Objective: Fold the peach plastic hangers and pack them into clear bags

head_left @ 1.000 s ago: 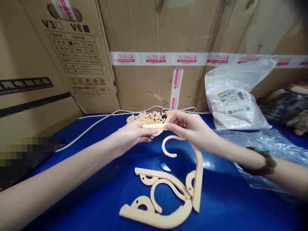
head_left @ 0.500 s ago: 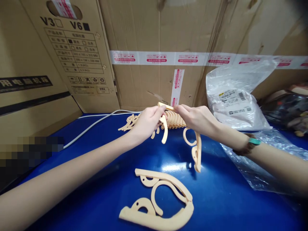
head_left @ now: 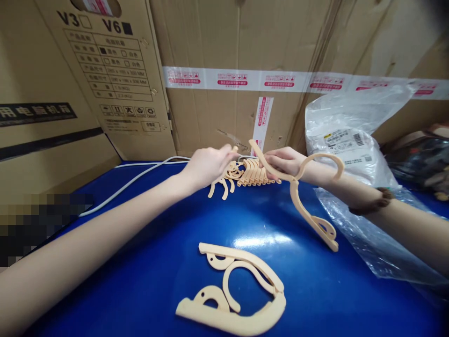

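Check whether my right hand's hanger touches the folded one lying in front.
Apart: the head view shows blue tabletop between the held hanger and folded hanger.

Printed carton [head_left: 135, 150]: "V3", "V6" (box filled), "合格证" | black strip [head_left: 73, 110]: "用电脑机箱" | bag label [head_left: 342, 139]: blurred

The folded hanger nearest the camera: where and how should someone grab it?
Probably pinch the folded hanger by its near arm, coming from the near side and above. It lies flat, and this long, thick bar is its closest part, with an open gap behind it.
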